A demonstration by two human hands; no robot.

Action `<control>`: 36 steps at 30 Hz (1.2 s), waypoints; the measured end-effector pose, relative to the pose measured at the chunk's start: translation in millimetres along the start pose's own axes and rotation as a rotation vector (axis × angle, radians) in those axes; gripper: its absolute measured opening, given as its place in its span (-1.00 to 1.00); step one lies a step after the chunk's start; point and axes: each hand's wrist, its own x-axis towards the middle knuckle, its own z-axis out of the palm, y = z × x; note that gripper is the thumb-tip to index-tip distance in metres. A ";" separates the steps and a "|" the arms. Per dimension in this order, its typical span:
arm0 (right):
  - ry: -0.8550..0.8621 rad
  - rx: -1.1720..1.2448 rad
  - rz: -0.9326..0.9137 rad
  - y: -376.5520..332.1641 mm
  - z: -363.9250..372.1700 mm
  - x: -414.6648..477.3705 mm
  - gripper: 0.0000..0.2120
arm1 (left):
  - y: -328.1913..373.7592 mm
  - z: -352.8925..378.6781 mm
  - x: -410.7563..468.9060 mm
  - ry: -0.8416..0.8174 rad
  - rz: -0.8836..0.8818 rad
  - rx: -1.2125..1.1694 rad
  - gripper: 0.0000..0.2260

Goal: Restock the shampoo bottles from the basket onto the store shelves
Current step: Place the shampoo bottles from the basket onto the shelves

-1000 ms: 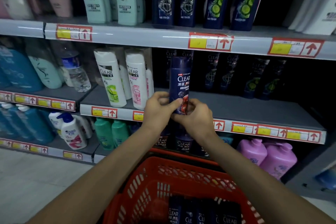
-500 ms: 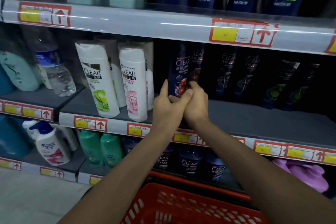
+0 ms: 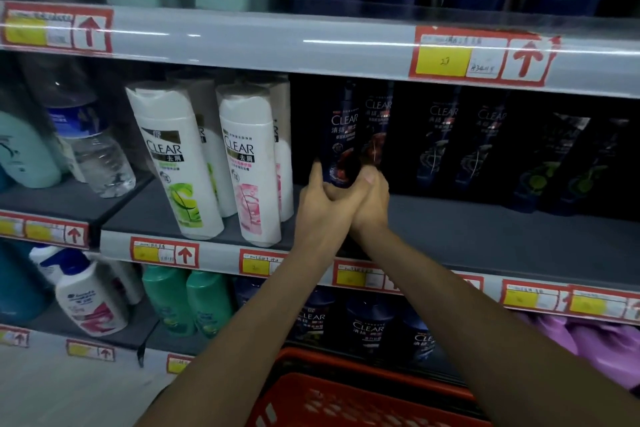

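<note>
Dark-blue plastic, one shampoo bottle [image 3: 341, 146], labelled CLEAR with a red motif low on its front; recorded in the single head view. Position: on the middle shelf [image 3: 485, 229], at the left end of a row of dark bottles [image 3: 460, 142], just right of two white bottles [image 3: 214, 163]. Long axis near upright, top leaning slightly to the right toward its neighbour. Whether its base sat flat on the board could not be told, since the hands covered it.

Left hand [image 3: 320, 208]: clenched about the bottle's lower left side, thumb raised along the bottle's edge. Right hand [image 3: 372, 199]: grasping the lower right side, thumb up against the front label. Both grips met at the base and overlapped each other; neither was released. The bottle rose directly above and slightly beyond both hands, deeper into the shelf. Neither hand was clearly nearer; they shared the base about equally.

Judged step: seating the bottle in line with the row. The coming move would turn on the upright axis, standing it straight before letting go.

Red plastic basket [image 3: 346, 399]: low in the frame, below the forearms; contents not visible.
</note>
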 end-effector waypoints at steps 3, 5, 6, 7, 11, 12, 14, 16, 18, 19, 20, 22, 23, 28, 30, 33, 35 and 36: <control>-0.038 0.002 0.055 2.4 -12.0 1.3 -0.84 | -5.9 -8.3 4.3 -0.046 -0.015 0.042 -0.11; -0.094 -0.152 0.053 5.9 -23.6 0.1 -0.93 | -16.6 -17.2 11.8 -0.069 -0.035 0.117 -0.46; -0.134 -0.256 0.029 7.5 -30.6 -0.8 -0.78 | -18.1 -20.2 13.1 -0.077 -0.020 0.155 -0.64; -0.164 -0.348 0.007 4.9 -40.3 -5.1 -0.63 | -12.7 -22.2 9.6 -0.074 -0.010 0.198 -0.68; -0.254 -0.456 0.019 -12.6 -89.8 -25.9 -0.36 | 12.7 -28.5 -12.2 -0.151 0.002 0.316 -0.50; -0.271 -0.482 0.020 -17.0 -102.5 -31.6 -0.32 | 18.8 -30.8 -19.1 -0.175 -0.002 0.366 -0.43; -0.299 -0.544 0.023 -27.8 -128.1 -44.2 -0.23 | 30.7 -35.7 -35.6 -0.208 0.009 0.497 -0.33; -0.338 -0.607 0.033 -38.4 -152.3 -59.7 -0.14 | 41.2 -40.6 -52.3 -0.225 0.040 0.629 -0.30; -0.367 -0.671 0.026 -44.4 -175.2 -73.4 -0.04 | 50.2 -44.0 -66.5 -0.263 0.066 0.751 -0.26; -0.373 -0.704 0.014 -46.5 -186.2 -80.4 0.00 | 53.8 -44.7 -73.9 -0.282 0.078 0.813 -0.23; -0.377 -0.734 0.007 -48.0 -196.9 -87.2 0.04 | 58.8 -44.4 -83.5 -0.298 0.092 0.875 -0.18; -0.390 -0.788 -0.002 -48.7 -217.4 -100.9 0.11 | 64.0 -41.3 -101.7 -0.320 0.145 0.982 -0.07; -0.395 -0.809 -0.006 -48.6 -227.2 -107.7 0.15 | 65.8 -39.0 -110.0 -0.333 0.178 1.033 -0.04; -0.403 -0.867 -0.011 -38.5 -270.4 -135.6 0.24 | 66.6 -23.3 -149.2 -0.391 0.310 1.286 -0.17; -0.410 -0.872 -0.014 -33.4 -283.9 -147.3 0.25 | 62.9 -17.2 -162.9 -0.418 0.336 1.315 -0.17; -0.440 -0.838 -0.014 -21.4 -299.9 -170.7 0.22 | 52.0 -9.5 -184.5 -0.454 0.387 1.327 -0.15; -0.471 -0.802 -0.025 -7.6 -307.9 -189.9 0.19 | 41.5 -6.0 -201.0 -0.493 0.404 1.338 -0.14; -0.498 -0.781 -0.023 2.1 -310.8 -199.1 0.18 | 34.9 -4.3 -209.1 -0.526 0.396 1.346 -0.16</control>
